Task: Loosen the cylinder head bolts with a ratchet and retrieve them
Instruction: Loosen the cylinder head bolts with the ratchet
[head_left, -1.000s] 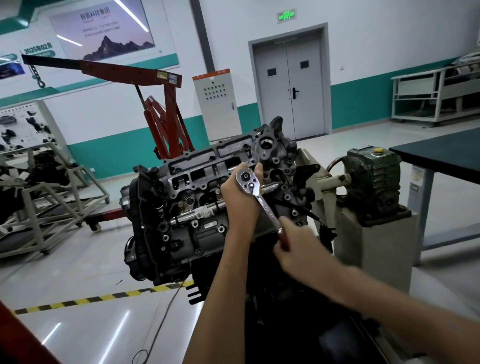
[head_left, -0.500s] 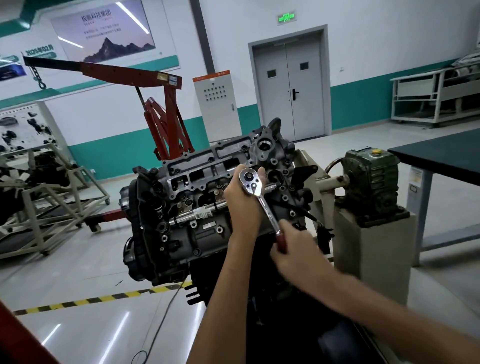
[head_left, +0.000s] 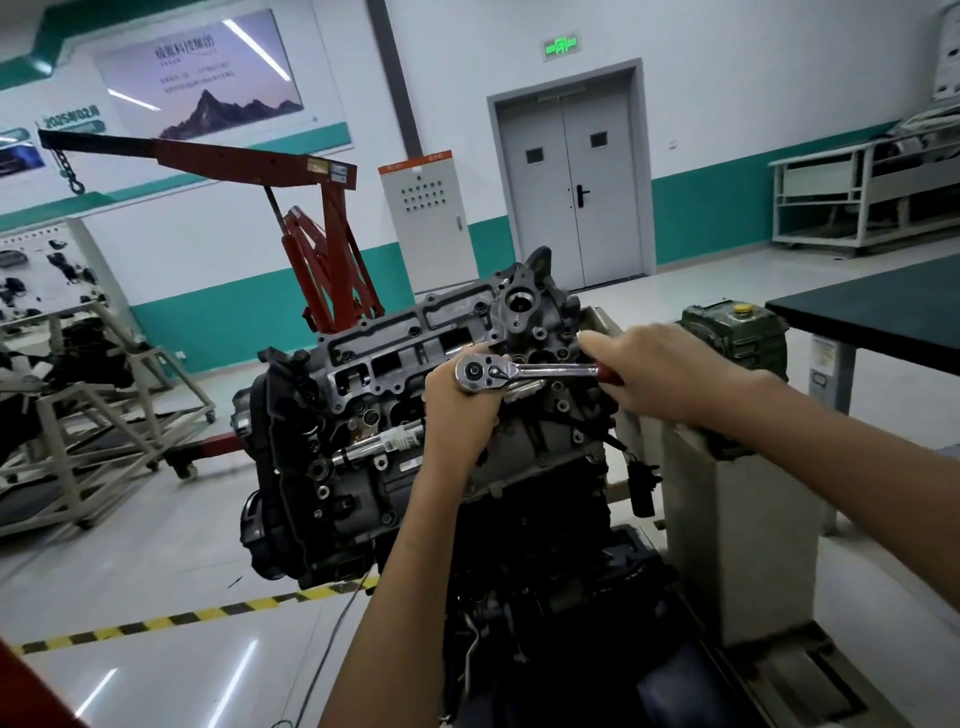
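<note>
A grey cylinder head (head_left: 395, 358) sits tilted on an engine mounted on a stand in the middle. A chrome ratchet (head_left: 524, 372) lies level across its right part, head to the left, red grip to the right. My left hand (head_left: 460, 402) wraps around the ratchet head from behind and below, hiding the socket and the bolt under it. My right hand (head_left: 657, 371) grips the red handle end. No loose bolt shows.
A silver extension bar (head_left: 379, 447) lies on the head to the left. A green gearbox (head_left: 737, 338) on a grey pedestal stands right of the engine. Also around: a dark table (head_left: 883, 306) at right, a red engine crane (head_left: 322, 249) behind, metal frames (head_left: 93, 410) at left.
My right hand has swung the ratchet handle counter-clockwise, from pointing down-right to pointing level right. My left hand stays on the ratchet head.
</note>
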